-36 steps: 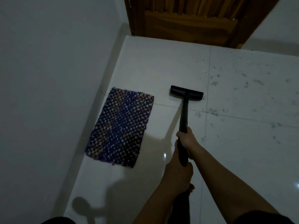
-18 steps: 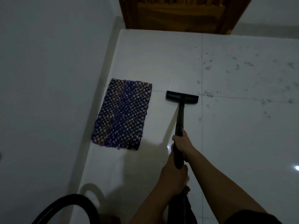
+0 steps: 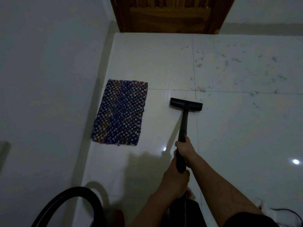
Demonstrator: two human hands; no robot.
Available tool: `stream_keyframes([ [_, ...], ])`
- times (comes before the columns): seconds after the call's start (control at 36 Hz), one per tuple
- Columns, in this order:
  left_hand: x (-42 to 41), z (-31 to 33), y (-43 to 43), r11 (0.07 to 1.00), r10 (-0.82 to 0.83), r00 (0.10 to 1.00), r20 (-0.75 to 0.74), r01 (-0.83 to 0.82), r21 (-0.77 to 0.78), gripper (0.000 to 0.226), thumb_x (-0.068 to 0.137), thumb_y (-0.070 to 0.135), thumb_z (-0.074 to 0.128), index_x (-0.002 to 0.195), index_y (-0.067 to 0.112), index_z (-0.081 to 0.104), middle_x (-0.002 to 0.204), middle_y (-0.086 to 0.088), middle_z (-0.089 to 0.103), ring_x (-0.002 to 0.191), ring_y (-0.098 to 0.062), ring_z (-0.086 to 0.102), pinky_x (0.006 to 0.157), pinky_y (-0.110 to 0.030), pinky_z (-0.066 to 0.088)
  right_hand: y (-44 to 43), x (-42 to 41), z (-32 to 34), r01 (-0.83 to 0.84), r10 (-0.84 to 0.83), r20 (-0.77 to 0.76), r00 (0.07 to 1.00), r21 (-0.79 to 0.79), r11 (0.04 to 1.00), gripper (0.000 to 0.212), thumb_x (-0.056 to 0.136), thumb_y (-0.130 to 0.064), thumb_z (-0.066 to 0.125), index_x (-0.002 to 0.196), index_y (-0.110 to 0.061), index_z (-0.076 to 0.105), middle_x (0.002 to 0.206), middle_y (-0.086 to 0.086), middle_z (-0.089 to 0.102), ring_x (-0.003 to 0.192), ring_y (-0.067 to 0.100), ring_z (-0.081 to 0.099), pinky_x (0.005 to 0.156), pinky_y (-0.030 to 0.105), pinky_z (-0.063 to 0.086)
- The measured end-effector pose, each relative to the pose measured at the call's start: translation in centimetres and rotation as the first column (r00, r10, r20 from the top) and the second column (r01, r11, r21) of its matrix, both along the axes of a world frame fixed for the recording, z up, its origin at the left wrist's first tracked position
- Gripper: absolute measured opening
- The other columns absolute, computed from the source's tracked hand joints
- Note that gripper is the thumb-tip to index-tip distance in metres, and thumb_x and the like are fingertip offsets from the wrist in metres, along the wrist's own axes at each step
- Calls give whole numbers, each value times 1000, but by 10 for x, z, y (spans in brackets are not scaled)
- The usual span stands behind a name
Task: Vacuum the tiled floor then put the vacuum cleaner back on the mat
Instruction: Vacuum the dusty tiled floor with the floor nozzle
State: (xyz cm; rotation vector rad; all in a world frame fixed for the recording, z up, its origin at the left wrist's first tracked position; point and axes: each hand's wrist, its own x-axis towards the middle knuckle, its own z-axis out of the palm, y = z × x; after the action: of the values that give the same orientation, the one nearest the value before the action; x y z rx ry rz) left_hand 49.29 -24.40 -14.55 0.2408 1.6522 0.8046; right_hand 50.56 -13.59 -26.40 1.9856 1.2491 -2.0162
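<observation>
Housework in a dim room: a person's right hand point(image 3: 184, 149) curls its fingers tightly round the black tube point(image 3: 184, 118) of a vacuum cleaner point(image 3: 181, 134), while the left hand point(image 3: 177, 179) grips the same tube just below it, at six o'clock from the right hand, the two nearly touching. Both bare forearms reach in from the bottom edge of the view. The tube slants away towards twelve o'clock and ends in a wide black floor head point(image 3: 186, 104), which sits flat on the glossy white tiled floor point(image 3: 246, 136), its right end lying across a grout line. At nine o'clock from the floor head, near it but apart, a small woven mat point(image 3: 120, 112) in blue, white and orange checks lies flat with nothing on it, its long left edge close to the pale wall point(image 3: 49, 63). Scraps of grey debris point(image 3: 202, 89) dot the tiles from one to three o'clock of the floor head, the nearest bits just beyond its right end. A brown wooden door point(image 3: 170, 13) closes off the floor at twelve o'clock. A black hose point(image 3: 65, 196) arches through the lower left corner, at about seven o'clock from the hands. Two bright glints point(image 3: 296, 161) of light show on the tiles, one beside the right hand, the other at three o'clock from it.
</observation>
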Motion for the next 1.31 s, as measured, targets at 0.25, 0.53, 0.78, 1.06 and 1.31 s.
stream_keyframes([
  [0.25,37,9,-7,998,-61,998,11,61,16,50,94,8,38,141,22,33,77,5,53,57,-5,50,40,-8,40,-10,45,2,-17,18,27,999,-11,1000,59,88,-8,50,142,-23,31,90,15,50,64,28,52,62,37,48],
  [0.53,71,0,-8,996,-89,994,-67,86,-38,42,93,10,38,135,16,39,93,-4,58,72,-13,54,66,-23,47,-17,74,2,-70,73,39,997,-69,995,56,95,-9,48,146,-18,26,76,11,48,51,23,49,48,31,42],
  [0.78,54,-41,7,999,0,1000,-26,-1,-41,43,93,14,40,135,25,36,81,6,54,65,-10,51,67,-29,46,9,45,-27,-149,151,46,987,-51,988,69,95,-7,46,151,-30,12,100,20,50,54,22,51,45,30,43],
  [1.06,-25,-69,64,997,59,998,21,-58,-48,41,96,15,37,135,25,35,74,3,51,48,-5,49,51,-22,45,69,-38,-41,-175,175,19,984,-16,984,71,95,-7,45,151,-31,9,102,20,49,56,24,52,47,31,44],
  [1.31,-100,-96,99,999,-1,1000,-10,0,-32,49,95,18,39,141,26,29,74,1,50,56,-14,50,65,-37,51,108,-110,-58,-114,114,17,993,12,993,73,93,-6,47,150,-32,9,102,20,49,58,26,53,49,35,47],
])
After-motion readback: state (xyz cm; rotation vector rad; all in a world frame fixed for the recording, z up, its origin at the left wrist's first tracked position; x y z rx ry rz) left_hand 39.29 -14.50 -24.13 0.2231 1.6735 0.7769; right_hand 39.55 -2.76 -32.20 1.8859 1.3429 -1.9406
